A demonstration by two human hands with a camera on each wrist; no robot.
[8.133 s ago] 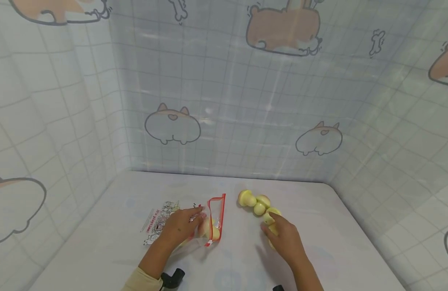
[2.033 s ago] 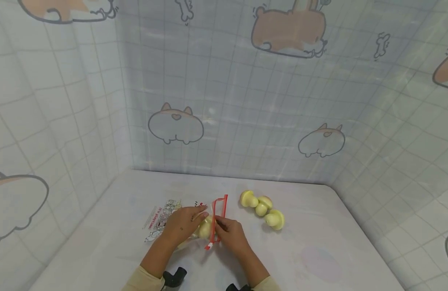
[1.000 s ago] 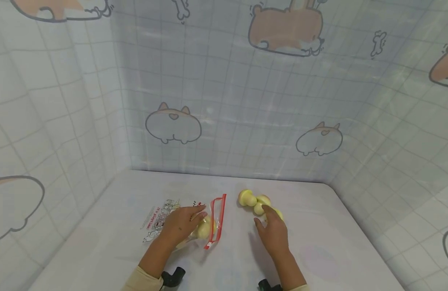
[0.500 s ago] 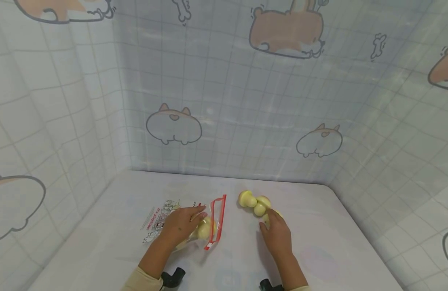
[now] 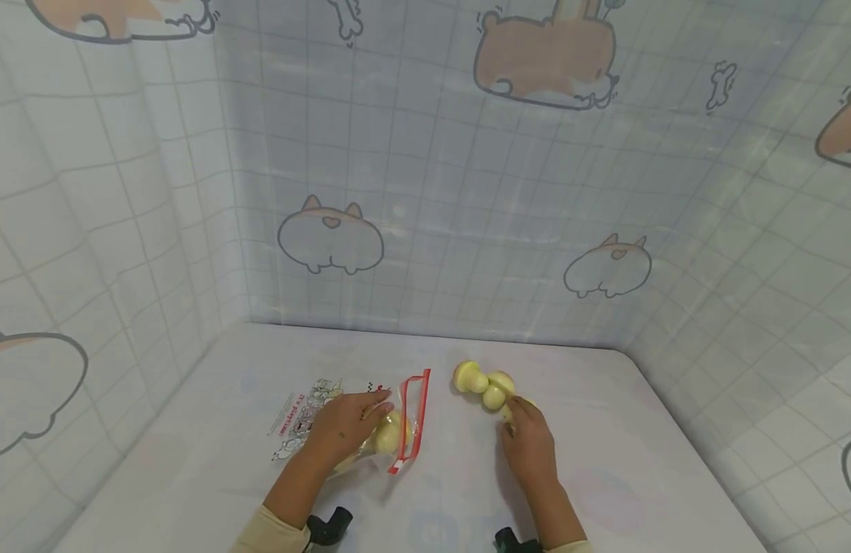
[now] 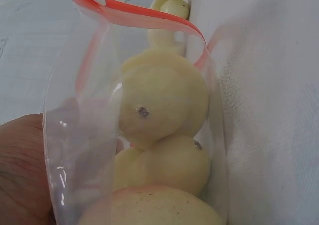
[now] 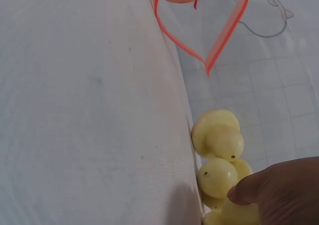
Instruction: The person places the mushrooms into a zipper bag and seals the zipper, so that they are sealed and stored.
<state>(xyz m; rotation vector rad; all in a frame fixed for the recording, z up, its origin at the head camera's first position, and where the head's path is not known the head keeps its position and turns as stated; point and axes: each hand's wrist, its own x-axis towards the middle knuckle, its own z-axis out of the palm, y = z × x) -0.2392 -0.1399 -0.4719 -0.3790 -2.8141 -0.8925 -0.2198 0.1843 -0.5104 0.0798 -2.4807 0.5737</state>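
Observation:
In the head view my left hand (image 5: 342, 432) lies over a clear zip bag (image 5: 423, 407) with a red zip edge and printed film, holding it near its gaping mouth. Several pale yellow toy mushrooms (image 6: 162, 100) fill the inside, seen through the film in the left wrist view. My right hand (image 5: 531, 445) grips another toy mushroom (image 7: 240, 213) on the table to the right of the bag, thumb against it, most of it hidden by the fingers. Beyond it lie two more toy mushrooms, one in the middle (image 5: 498, 390) and one farthest back (image 5: 470, 377).
A white table (image 5: 605, 430) carries everything. Pale grid-patterned sheets with cartoon dogs (image 5: 329, 234) close it in at the back and both sides. Black wrist-camera mounts (image 5: 329, 527) sit at both wrists.
Eight seconds ago one more mushroom lay at the near end of the row. Two seconds ago my right hand was at the bag's mouth; it has since moved right onto the nearest mushroom. The left hand stays.

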